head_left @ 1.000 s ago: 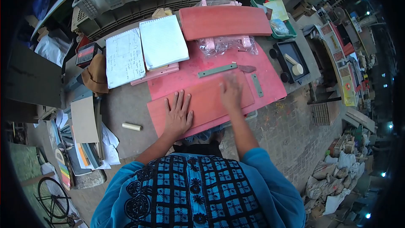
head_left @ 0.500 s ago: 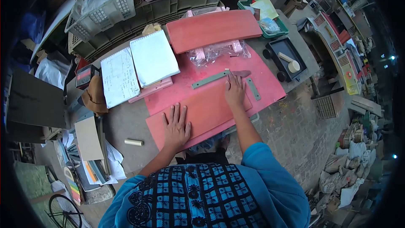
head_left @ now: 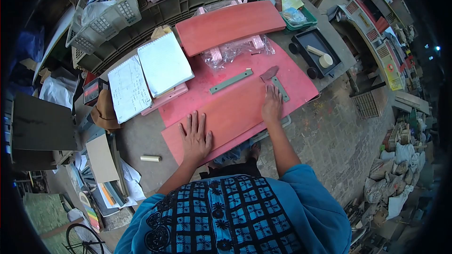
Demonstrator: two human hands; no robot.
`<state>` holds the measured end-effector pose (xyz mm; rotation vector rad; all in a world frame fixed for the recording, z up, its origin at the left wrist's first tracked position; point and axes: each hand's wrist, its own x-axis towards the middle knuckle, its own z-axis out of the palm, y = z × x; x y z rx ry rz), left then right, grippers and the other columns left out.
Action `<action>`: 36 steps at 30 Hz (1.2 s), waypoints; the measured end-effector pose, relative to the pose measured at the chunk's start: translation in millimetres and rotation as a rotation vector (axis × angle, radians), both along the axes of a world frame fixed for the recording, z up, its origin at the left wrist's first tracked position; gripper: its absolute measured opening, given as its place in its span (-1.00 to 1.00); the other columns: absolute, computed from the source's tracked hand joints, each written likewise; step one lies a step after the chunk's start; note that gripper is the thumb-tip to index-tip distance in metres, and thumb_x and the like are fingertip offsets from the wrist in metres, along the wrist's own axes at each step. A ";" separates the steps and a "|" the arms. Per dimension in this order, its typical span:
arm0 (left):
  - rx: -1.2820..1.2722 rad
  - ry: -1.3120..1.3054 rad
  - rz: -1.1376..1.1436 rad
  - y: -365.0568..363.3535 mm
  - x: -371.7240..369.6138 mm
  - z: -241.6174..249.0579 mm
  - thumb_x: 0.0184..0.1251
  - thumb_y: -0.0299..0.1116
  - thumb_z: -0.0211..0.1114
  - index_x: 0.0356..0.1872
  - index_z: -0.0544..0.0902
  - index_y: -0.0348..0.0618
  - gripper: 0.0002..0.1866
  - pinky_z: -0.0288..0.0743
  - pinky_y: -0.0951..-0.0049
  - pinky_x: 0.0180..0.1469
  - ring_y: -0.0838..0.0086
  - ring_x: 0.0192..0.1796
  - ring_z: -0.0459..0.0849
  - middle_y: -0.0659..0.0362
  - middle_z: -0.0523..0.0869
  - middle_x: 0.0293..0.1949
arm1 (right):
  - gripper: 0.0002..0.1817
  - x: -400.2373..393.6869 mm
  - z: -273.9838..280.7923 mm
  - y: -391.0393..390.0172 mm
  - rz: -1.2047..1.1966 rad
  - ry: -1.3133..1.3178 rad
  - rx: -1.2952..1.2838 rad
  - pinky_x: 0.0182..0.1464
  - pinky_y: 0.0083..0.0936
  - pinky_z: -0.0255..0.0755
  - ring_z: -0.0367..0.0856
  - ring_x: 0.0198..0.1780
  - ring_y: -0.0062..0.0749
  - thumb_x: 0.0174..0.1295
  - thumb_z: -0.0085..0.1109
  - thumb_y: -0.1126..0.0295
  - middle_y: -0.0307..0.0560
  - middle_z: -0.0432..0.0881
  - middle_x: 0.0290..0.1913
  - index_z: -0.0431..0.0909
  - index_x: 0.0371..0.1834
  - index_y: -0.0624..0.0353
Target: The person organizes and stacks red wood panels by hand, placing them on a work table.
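Observation:
A flat salmon-red board (head_left: 235, 108) lies across the near part of a pink sheet (head_left: 296, 75). My left hand (head_left: 196, 141) rests palm down on its left part, fingers spread. At the board's right end, my right hand (head_left: 272, 107) lies on the surface, its fingers fairly straight and close together; nothing shows in its grasp. Just beyond its fingertips is a dark reddish scrap (head_left: 270, 73). One grey-green strip with holes (head_left: 230, 82) lies along the board's far edge, and a second strip (head_left: 280, 89) sits right of my right hand.
An open notebook (head_left: 165, 63) lies at the left. Behind are a curved red board (head_left: 230, 26) on plastic-wrapped pieces, a green basket (head_left: 308, 18) and a black tray (head_left: 322, 49) with a cream roller. A small cream cylinder (head_left: 150, 158) lies at the near left.
My right hand has moved right and nearer to me, off the scrap and onto the board's right end. My left hand stays on the board. The view has shifted slightly.

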<state>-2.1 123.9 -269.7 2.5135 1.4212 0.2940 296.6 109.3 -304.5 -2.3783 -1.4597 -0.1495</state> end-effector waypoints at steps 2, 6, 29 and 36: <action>0.008 -0.005 0.007 0.1 2.2 0.1 0.27 -0.07 -0.01 0.42 0.13 -0.10 -0.30 -0.34 -0.18 0.40 0.08 0.48 -0.03 -0.03 0.05 0.45 | -0.51 -31.3 -45.6 -4.8 0.188 -0.090 0.170 0.42 -0.15 -0.02 0.20 0.39 -0.13 0.25 -0.16 0.45 0.00 0.34 0.31 0.29 0.30 0.13; 0.002 -0.047 0.004 0.6 -0.6 -7.6 0.28 -0.10 -0.02 0.41 0.09 -0.22 -0.29 -0.30 -0.07 0.42 0.10 0.48 -0.02 -0.03 0.06 0.44 | -0.45 -159.5 3.7 -16.1 0.686 0.253 0.051 0.45 -0.14 -0.12 0.13 0.42 -0.21 0.16 -0.13 0.49 -0.09 0.28 0.36 0.29 0.31 0.04; 0.041 0.017 0.078 1.3 -37.7 -11.1 0.29 -0.18 -0.08 0.40 0.08 -0.30 -0.31 -0.27 0.00 0.44 0.11 0.48 -0.02 -0.04 0.07 0.44 | -0.49 -81.3 -20.2 23.3 0.249 0.233 0.191 0.46 -0.19 -0.12 0.19 0.39 -0.10 0.21 -0.20 0.51 0.08 0.33 0.31 0.27 0.30 0.20; 0.018 0.028 0.059 2.1 -40.7 -15.7 0.30 -0.16 -0.10 0.40 0.07 -0.30 -0.31 -0.27 -0.02 0.44 0.11 0.48 -0.03 -0.04 0.06 0.44 | -0.53 -125.1 -31.3 -33.0 0.486 0.264 0.217 0.43 -0.17 -0.07 0.26 0.35 -0.22 0.18 -0.18 0.52 -0.05 0.40 0.27 0.41 0.20 0.12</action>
